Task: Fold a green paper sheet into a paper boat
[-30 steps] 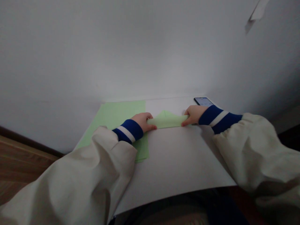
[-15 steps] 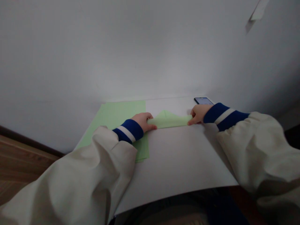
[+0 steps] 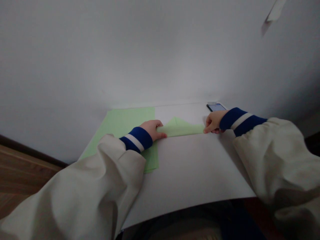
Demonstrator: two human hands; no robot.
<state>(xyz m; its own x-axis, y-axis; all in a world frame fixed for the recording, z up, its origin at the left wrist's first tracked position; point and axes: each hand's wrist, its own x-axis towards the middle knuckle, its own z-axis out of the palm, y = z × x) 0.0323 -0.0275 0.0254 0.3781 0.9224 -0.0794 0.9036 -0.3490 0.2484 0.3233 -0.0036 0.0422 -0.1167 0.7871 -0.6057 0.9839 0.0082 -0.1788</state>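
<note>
A folded piece of light green paper [image 3: 183,129] lies on the white table, a long flat strip along its near side and a low peak rising behind the middle. My left hand [image 3: 153,130] grips its left end, thumb at the near edge and fingers behind. At the right end, my right hand [image 3: 213,122] pinches the near corner between thumb and finger. Under and beside my left wrist rests a stack of flat green paper sheets [image 3: 125,120], partly hidden by my sleeve.
The white table [image 3: 195,170] stands against a pale wall [image 3: 160,56]. A phone [image 3: 216,107] with a lit screen lies at the back right, just beyond my right hand. Wooden furniture [image 3: 22,170] is at the left. A white slip [image 3: 276,11] hangs on the wall at the upper right.
My right hand has shifted slightly to the right, out to the paper's near right corner, with its fingers drawn closer together. My left hand and the folded paper stay in place.
</note>
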